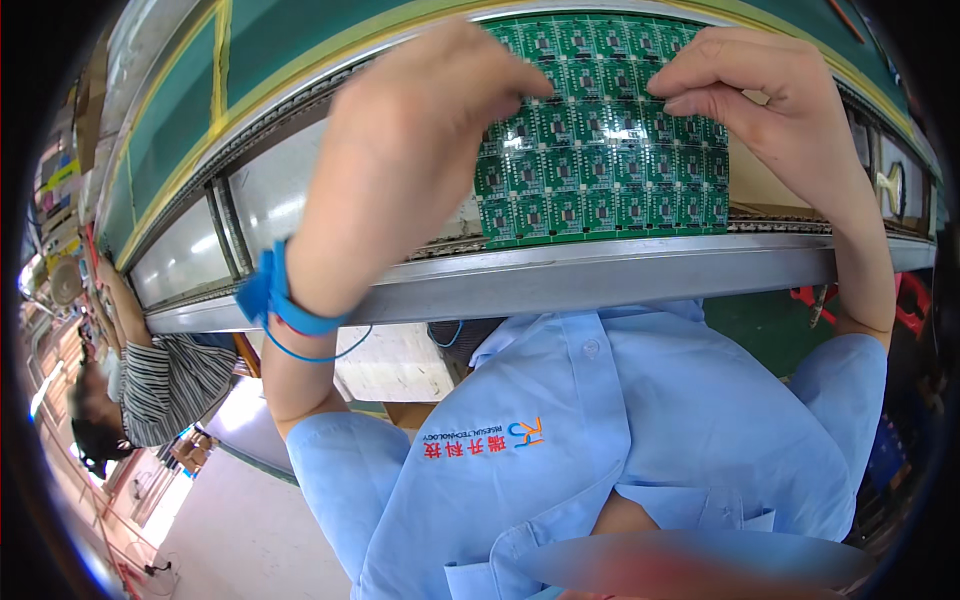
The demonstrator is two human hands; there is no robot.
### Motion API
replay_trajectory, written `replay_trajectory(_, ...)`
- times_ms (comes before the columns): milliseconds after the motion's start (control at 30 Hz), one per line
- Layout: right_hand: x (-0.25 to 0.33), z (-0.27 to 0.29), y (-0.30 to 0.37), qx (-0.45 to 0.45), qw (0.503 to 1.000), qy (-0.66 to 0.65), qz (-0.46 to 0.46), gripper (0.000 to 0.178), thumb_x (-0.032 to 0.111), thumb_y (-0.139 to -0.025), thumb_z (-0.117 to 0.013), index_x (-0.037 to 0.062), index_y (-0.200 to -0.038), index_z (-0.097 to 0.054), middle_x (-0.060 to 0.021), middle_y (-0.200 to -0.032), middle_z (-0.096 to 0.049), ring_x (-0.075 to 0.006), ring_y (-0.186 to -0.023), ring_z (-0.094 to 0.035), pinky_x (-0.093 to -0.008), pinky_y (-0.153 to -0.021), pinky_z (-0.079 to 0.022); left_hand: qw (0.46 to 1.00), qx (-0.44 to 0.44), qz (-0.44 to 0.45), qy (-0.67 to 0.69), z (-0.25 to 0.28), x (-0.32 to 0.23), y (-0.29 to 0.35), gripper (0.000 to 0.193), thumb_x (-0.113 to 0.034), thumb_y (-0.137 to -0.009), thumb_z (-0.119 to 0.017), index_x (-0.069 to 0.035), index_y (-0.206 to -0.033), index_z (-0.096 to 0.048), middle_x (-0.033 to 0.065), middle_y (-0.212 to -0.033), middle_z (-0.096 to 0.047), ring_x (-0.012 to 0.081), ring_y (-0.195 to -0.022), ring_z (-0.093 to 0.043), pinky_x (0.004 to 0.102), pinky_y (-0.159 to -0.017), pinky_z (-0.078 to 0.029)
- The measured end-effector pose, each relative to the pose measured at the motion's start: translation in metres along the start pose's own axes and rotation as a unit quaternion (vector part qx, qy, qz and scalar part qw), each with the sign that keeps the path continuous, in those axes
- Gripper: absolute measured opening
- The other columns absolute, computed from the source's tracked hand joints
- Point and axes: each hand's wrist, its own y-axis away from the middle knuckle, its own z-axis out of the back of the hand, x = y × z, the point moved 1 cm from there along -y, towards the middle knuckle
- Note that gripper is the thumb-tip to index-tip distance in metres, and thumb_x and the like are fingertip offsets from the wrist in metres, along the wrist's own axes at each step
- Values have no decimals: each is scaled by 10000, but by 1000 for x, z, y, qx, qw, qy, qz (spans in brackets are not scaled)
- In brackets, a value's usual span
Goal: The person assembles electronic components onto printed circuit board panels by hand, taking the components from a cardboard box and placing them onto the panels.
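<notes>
A large green circuit board panel [605, 165], made up of rows of small identical boards with dark chips, lies across the metal rails of a conveyor in front of me. My left hand [430, 100] is over the panel's left part, its fingers bent together and the index fingertip down at the board's surface. It is slightly blurred, and what it may hold is hidden. Over the upper right part, my right hand [755, 85] has thumb and index finger pinched close to the components. Anything between them is too small to make out. A blue wrist strap [290, 295] with a thin cord circles my left wrist.
The conveyor's near metal rail [600, 275] runs between my body and the panel. Green work surface [270, 45] edged with yellow tape lies beyond the far rail. At the far left another person in a striped sleeve [150, 390] reaches to the line. A red stool [910, 305] stands at right.
</notes>
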Motion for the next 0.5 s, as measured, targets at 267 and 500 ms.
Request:
replay_trajectory(267, 18, 17, -8, -9, 999, -23, -42, 113, -60, -814, -712, -7, -911, -736, -100, -841, -713, -167, -735, -668, -267, -643, -526, 990, 104, 19, -97, -11, -17, 7, 467, 109, -788, -609, -54, -1225, -609, 105, -835, -584, 277, -768, -611, 379, -672, -491)
replay_trajectory(500, 34, 30, 1, 32, 991, 73, -108, 138, -10, -789, -758, 14, -924, -756, -107, -811, -728, -188, -719, -704, -294, -607, -549, 981, 134, -11, -142, -13, -24, -11, 518, 56, -795, -632, -79, -1291, -567, 62, -823, -619, 247, -732, -622, 369, -653, -504)
